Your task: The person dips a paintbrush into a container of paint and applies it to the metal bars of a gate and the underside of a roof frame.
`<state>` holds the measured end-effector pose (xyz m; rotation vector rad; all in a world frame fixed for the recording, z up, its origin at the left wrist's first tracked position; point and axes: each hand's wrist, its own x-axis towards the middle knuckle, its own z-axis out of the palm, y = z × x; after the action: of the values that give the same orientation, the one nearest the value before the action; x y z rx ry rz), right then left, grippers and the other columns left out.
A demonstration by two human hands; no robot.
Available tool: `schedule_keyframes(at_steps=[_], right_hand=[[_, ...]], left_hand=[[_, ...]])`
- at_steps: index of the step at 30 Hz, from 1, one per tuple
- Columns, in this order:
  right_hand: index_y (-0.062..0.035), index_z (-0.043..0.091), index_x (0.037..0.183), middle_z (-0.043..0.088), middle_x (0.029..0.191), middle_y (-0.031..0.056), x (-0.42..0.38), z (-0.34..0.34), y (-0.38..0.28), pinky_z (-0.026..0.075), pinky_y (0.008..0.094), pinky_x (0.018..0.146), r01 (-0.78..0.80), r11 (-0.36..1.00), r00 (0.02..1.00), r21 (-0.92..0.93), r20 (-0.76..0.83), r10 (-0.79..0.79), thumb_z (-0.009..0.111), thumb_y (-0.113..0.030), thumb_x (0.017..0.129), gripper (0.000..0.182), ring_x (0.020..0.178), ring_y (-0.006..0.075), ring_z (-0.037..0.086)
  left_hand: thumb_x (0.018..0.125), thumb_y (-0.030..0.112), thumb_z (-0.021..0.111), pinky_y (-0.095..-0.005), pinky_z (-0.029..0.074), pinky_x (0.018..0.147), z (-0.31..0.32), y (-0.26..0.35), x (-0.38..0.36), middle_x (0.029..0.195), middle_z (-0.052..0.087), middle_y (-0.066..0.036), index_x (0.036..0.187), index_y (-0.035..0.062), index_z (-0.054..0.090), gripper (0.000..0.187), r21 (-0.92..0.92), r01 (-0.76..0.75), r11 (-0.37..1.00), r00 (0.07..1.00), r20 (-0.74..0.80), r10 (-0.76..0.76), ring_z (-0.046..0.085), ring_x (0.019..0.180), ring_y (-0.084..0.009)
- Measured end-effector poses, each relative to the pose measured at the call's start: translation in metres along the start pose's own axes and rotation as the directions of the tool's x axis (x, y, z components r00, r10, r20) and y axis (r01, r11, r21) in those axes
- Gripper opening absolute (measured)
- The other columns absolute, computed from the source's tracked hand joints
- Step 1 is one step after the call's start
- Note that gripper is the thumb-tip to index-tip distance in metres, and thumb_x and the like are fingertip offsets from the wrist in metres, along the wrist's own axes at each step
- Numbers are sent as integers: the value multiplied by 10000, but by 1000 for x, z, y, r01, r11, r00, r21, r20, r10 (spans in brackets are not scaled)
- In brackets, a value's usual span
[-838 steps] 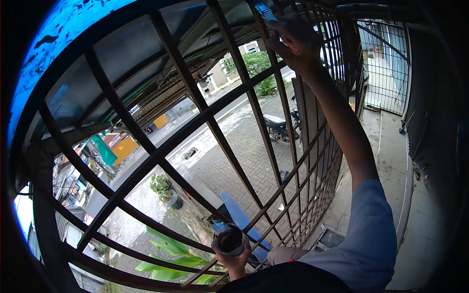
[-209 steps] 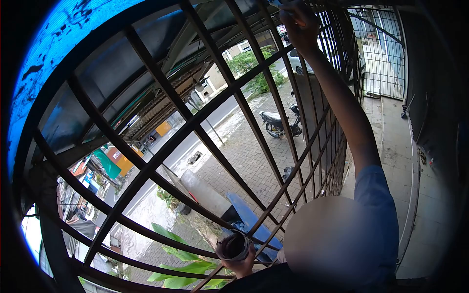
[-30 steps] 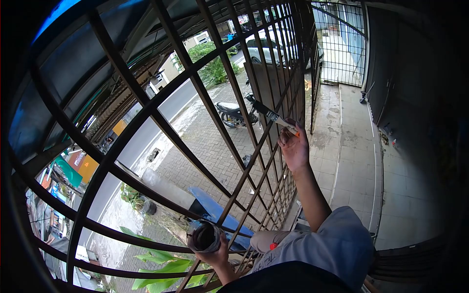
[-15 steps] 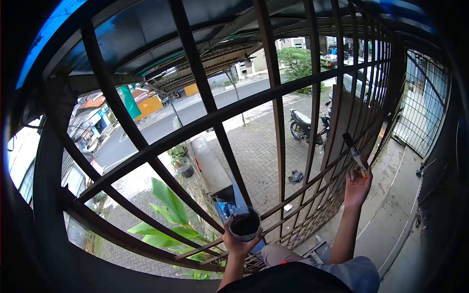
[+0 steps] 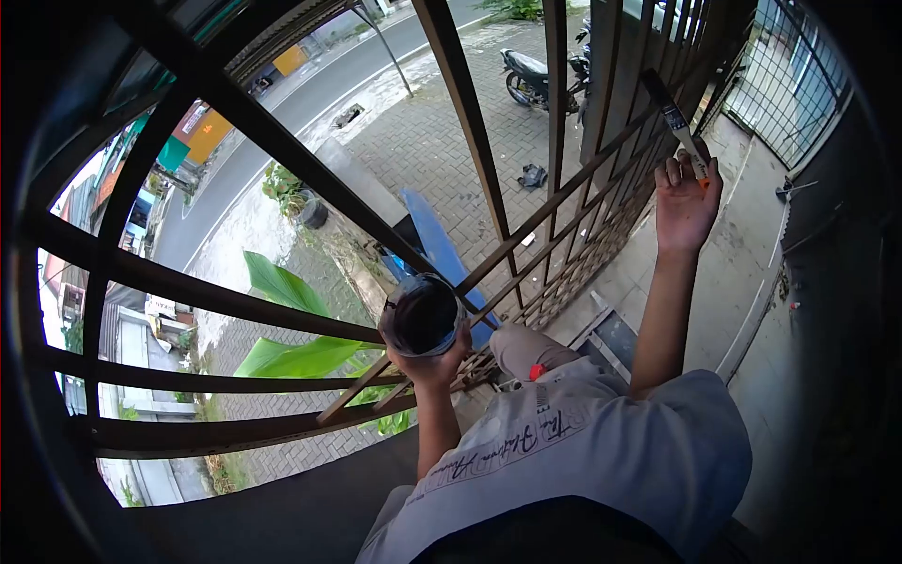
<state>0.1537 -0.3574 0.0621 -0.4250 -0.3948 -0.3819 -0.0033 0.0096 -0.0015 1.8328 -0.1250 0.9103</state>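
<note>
My left hand [image 5: 434,365] is wrapped round a small round pot of dark paint [image 5: 422,318], its open top facing up at me. The pot is beside the brown metal bars [image 5: 474,127] of a grille. In my right hand [image 5: 687,214], raised to the right, a paintbrush [image 5: 676,120] is gripped by the orange end of its handle. Its dark bristles point up and away, overlapping the bars in this view.
Green leaves [image 5: 291,362] and a blue board [image 5: 437,246] show behind the bars. A motorcycle [image 5: 537,77] stands on the paving [image 5: 451,141] outside. Below my right arm is a metal ladder-like frame [image 5: 606,331]. At the far right is a mesh gate [image 5: 789,80].
My view has tilted down, showing more of my shirt. In view, the pot in my left hand sits higher and further left; the brush and right hand are also higher.
</note>
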Motion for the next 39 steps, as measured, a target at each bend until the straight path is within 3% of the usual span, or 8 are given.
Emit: schedule_keyframes(at_steps=[2,4,6,10,12,34,38,39], right_hand=[[-39,582,1291,630,955,60,-1,6,1,377,303,729,13,1000,999,-25,-35,-14,484,-351,1046,408,769,148,475],[-36,599,1239,593,917,37,-3,16,2,340,299,705,19,997,981,-74,-191,-33,515,-317,1036,357,751,144,401],[-39,592,1260,606,935,43,-2,8,3,342,296,707,20,997,987,-69,-157,-31,517,-312,1036,361,756,143,407],[-47,573,1298,629,927,66,0,5,7,388,293,696,5,998,996,-67,-85,-10,499,-347,1040,402,756,136,503],[-50,578,1288,641,937,74,0,8,9,388,290,697,8,998,990,-69,-142,-18,500,-350,1042,396,757,135,519],[-34,597,1290,640,896,63,-1,0,7,402,283,677,30,986,958,-163,-278,-75,529,-315,996,412,715,118,526],[-21,550,1385,619,790,64,-6,-5,-2,391,256,612,-50,966,979,-253,-206,-3,498,-300,950,520,620,104,500],[-7,543,1388,612,755,52,-9,-9,-6,377,247,574,-179,942,982,-283,-107,155,494,-296,941,534,573,99,480]], left_hand=[[618,251,938,-362,539,932,7,8,9,1142,667,-146,1288,-52,467,873,-75,-88,993,984,-160,76,689,1029,-238],[635,241,929,-357,532,950,6,8,8,1164,665,-156,1290,-58,465,856,-104,-76,992,988,-142,61,687,1050,-245],[694,297,898,-378,511,998,2,3,4,1338,490,-198,1383,-50,317,966,-23,-31,999,998,-51,30,577,1162,-266],[690,299,900,-374,508,1002,3,1,4,1338,494,-193,1384,-50,316,971,-19,-30,999,998,-50,29,582,1157,-263],[644,228,920,-369,530,968,7,5,7,1205,643,-189,1312,-72,446,873,-73,-90,993,986,-147,78,679,1073,-260],[708,297,893,-396,490,1040,5,-2,4,1341,513,-207,1375,-63,342,937,-30,-62,998,991,-117,58,563,1205,-287],[688,206,913,-404,540,1008,2,-1,6,1333,506,-237,1408,-71,279,999,24,-106,994,991,-76,107,595,1184,-325],[700,256,904,-410,518,1021,2,0,5,1340,507,-226,1401,-69,300,980,29,-105,994,990,-88,107,580,1192,-314]])
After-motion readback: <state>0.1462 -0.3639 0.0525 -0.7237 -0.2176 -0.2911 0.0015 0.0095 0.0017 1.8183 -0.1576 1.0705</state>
